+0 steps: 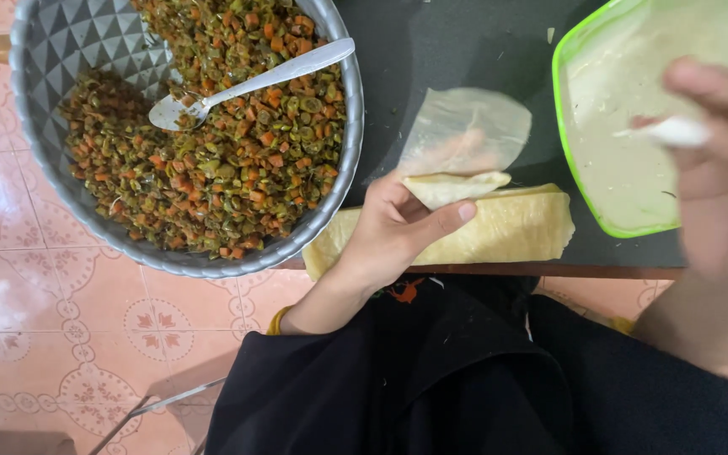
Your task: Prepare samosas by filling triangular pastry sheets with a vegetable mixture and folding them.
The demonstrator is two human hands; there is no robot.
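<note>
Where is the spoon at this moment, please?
In the head view, the spoon lies at the upper left, inside the grey bowl, resting on the chopped vegetables, left of the left hand.

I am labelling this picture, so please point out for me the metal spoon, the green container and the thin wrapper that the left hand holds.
metal spoon (275,74), head view, middle of its handle.
green container (568,160), head view, left rim.
thin wrapper (469,126), head view, middle of the translucent sheet.
left hand (393,232), head view, back of the hand.

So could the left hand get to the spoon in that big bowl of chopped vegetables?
Probably yes, once it lets go of the wrapper. The left hand sits beside the bowl, and the spoon handle lies uncovered, pointing toward it.
</note>
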